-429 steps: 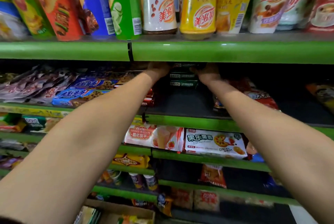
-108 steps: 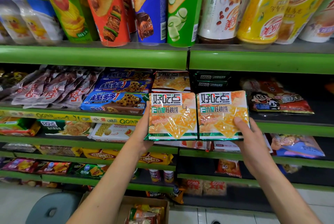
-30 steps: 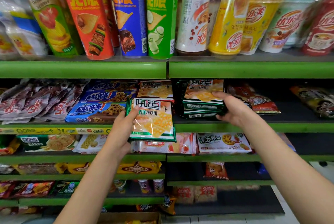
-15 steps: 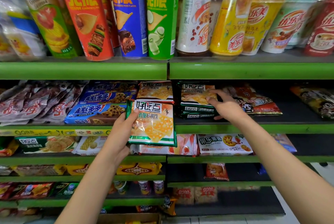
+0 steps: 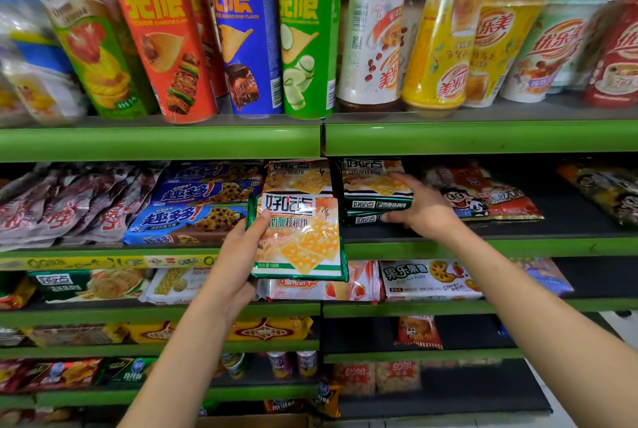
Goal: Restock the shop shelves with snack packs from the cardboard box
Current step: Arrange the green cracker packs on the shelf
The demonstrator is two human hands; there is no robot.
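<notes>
Pinching cracker pack (image 5: pixel 299 238) | left hand (image 5: pixel 238 255) fingers (image 5: pixel 259 220) at left edge

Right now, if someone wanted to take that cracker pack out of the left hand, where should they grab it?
Probably the free right edge of the cracker pack, pinched from the right. The pack is flat, upright and faces the camera; the left hand covers its left edge, thumb on the front. The right hand is occupied, resting on the stacked packs on the shelf.
</notes>
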